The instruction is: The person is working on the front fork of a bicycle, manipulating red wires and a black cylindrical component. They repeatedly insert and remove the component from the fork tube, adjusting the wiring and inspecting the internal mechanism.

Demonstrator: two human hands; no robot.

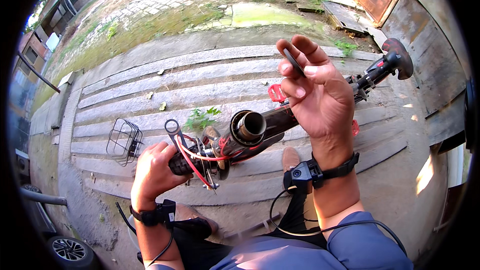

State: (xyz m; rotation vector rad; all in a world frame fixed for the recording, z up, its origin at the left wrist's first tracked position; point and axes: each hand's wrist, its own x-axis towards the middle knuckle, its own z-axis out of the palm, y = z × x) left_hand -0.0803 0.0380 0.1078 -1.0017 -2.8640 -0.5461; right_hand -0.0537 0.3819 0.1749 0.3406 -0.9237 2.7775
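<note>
A bicycle (272, 122) with a dark frame stands in front of me, its open steerer tube (251, 126) pointing up out of the head tube. My left hand (156, 170) is wrapped over the black front tyre (180, 163). Raised above the frame, my right hand (320, 87) pinches a thin dark ring or disc (294, 63), seen almost edge-on, between thumb and fingers. Red cables (192, 155) hang loose about the front end. A black bracket with a round eye (172, 127) sticks out near my left hand.
A black wire basket (123, 142) lies on the stone slabs to the left. The saddle (397, 60) and red pedals (276, 93) are on the far side. Rusty metal panels (425, 45) line the right. A car wheel (69, 249) shows at lower left.
</note>
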